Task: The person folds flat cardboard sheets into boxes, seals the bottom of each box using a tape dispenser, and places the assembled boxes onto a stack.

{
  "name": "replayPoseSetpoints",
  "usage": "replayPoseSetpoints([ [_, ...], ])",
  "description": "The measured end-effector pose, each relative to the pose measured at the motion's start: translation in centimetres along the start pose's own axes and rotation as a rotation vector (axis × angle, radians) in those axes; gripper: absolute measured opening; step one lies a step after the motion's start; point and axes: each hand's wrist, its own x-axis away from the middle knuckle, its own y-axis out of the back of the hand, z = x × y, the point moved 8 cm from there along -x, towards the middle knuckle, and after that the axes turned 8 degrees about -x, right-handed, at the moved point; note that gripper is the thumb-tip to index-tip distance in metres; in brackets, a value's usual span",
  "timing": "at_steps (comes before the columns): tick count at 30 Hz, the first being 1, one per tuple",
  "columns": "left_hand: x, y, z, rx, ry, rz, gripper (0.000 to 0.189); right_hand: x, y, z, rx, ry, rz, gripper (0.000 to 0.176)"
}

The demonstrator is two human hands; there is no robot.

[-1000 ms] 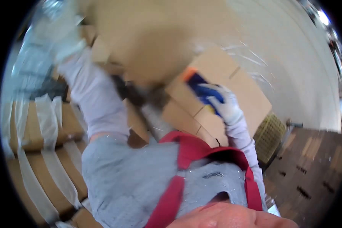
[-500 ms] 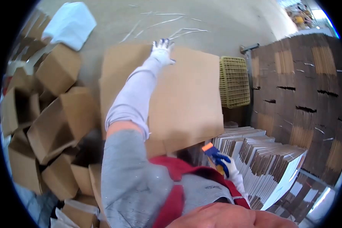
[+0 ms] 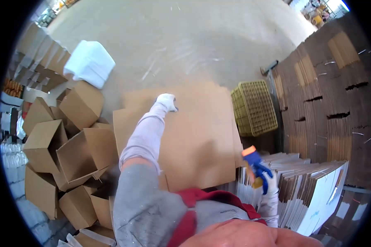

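Observation:
My left hand (image 3: 166, 102), in a white glove, is over the upper part of a large flat brown cardboard sheet (image 3: 198, 140). Its fingers are slightly bent, with a gap between thumb and fingers, and nothing shows between them. Whether it touches the sheet is hard to tell. Other sheet edges show at the right side and the back. At the lower right, my right hand (image 3: 270, 181), gloved in white and blue, is closed round a blue tape dispenser (image 3: 252, 157) with an orange end, beside the sheet's right corner.
Opened brown boxes (image 3: 76, 158) are heaped at the left, below a white container (image 3: 90, 64). A yellow-green crate (image 3: 255, 108) stands right of the sheet. Upright folded cartons (image 3: 313, 189) are at the lower right, with tall cardboard stacks (image 3: 325, 99) behind. Strips lie on the floor (image 3: 185, 33).
My left hand has drawn back toward me over the cardboard, its spread fingers now more bent. The dispenser has shifted right with my right hand. The view now shows more floor beyond the sheet.

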Motion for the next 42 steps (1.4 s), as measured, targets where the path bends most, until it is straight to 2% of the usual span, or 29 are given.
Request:
replayPoseSetpoints([
  [2,3.0,2.8,0.2,0.168,-0.059,0.062,0.067,-0.7,-0.4,9.4,-0.06,0.408,0.002,0.036],
  [4,9.9,8.7,-1.7,0.077,-0.062,0.049,0.062,-0.3,0.8,17.0,0.041,0.792,-0.004,0.039],
  [5,13.9,11.8,-3.8,0.082,-0.15,0.076,0.066,-0.3,0.0,22.2,0.038,0.753,0.037,0.041],
  [6,18.1,14.9,-6.0,0.094,-0.23,0.102,0.069,0.3,-0.1,26.3,0.171,0.867,0.04,0.044],
  [7,22.6,18.3,-8.0,0.019,-0.277,0.026,0.06,1.0,-0.4,29.9,0.21,0.935,0.019,0.043],
  [8,27.1,21.0,-9.9,-0.041,-0.316,-0.042,0.052,2.6,-2.7,33.6,0.207,1.011,0.082,0.042],
  [10,34.8,24.7,-12.5,-0.18,-0.375,-0.173,0.033,3.2,-6.6,38.4,0.437,1.063,0.302,0.036],
  [11,36.6,23.8,-12.1,-0.134,-0.317,-0.157,0.033,2.7,-8.7,38.8,0.453,1.002,0.362,0.034],
  [12,38.5,23.5,-12.9,-0.16,-0.353,-0.259,0.027,2.2,-10.3,38.8,0.474,0.946,0.402,0.032],
  [13,39.8,23.5,-13.5,-0.199,-0.407,-0.369,0.021,1.2,-12.4,38.2,0.528,0.972,0.475,0.028],
  [14,39.4,21.5,-13.3,-0.186,-0.392,-0.378,0.021,0.6,-14.7,36.9,0.621,0.998,0.455,0.026],
  [15,38.3,19.3,-12.7,-0.291,-0.31,-0.533,0.02,0.9,-17.8,35.7,0.849,1.154,0.446,0.025],
  [16,38.0,18.5,-12.3,-0.394,-0.225,-0.683,0.019,0.7,-20.9,33.9,0.96,1.207,0.43,0.027],
  [18,38.4,19.0,-12.8,-0.357,-0.216,-0.69,0.013,2.2,-27.7,30.4,1.237,1.099,0.49,0.033],
  [19,38.2,19.1,-13.9,-0.344,-0.182,-0.674,0.01,3.0,-30.5,28.9,1.26,1.149,0.587,0.035],
  [20,38.0,19.1,-15.3,-0.323,-0.143,-0.654,0.008,2.5,-33.3,27.2,1.311,1.1,0.686,0.041],
  [21,38.0,19.1,-17.7,-0.299,-0.192,-0.61,0.008,1.5,-35.8,25.7,1.484,1.019,0.666,0.048],
  [22,37.9,19.1,-20.1,-0.282,-0.236,-0.566,0.01,1.9,-37.2,25.5,1.463,1.078,0.622,0.051],
  [24,37.9,18.2,-22.8,-0.253,-0.27,-0.76,0.019,1.5,-39.4,25.7,1.473,1.172,0.575,0.051],
  [26,38.3,19.0,-20.7,-0.182,-0.254,-0.69,0.028,-0.6,-39.3,27.6,1.48,1.05,0.571,0.051],
  [28,40.1,19.1,-18.9,-0.15,-0.342,-0.655,0.032,-3.8,-37.5,30.0,1.412,1.113,0.554,0.05],
  [30,43.4,19.8,-16.1,-0.085,-0.339,-0.622,0.039,-4.6,-32.9,32.9,1.301,1.228,0.475,0.047],
  [32,45.9,19.7,-12.7,-0.089,-0.222,-0.556,0.043,-6.2,-27.3,34.5,1.322,1.27,0.364,0.039],
  [34,46.4,17.7,-6.6,0.02,-0.017,-0.308,0.045,-3.8,-23.1,33.8,1.24,1.283,0.499,0.033],
  [36,45.6,15.0,-2.8,0.215,0.022,-0.134,0.045,-1.4,-20.9,30.0,1.095,1.313,0.602,0.027],
  [37,44.9,14.9,-3.9,0.303,-0.117,0.032,0.056,-1.0,-20.5,28.1,1.088,1.24,0.616,0.028],
  [38,43.9,15.0,-4.5,0.293,-0.113,0.032,0.056,-0.5,-20.2,26.6,1.087,1.167,0.63,0.029],
  [40,42.2,15.2,-8.9,1.179,-0.456,0.247,0.072,1.8,-19.7,25.6,1.29,1.327,0.527,0.034],
  [42,41.3,16.7,-16.4,0.992,-0.247,0.204,0.082,1.5,-19.2,25.5,1.252,1.315,0.498,0.036],
])
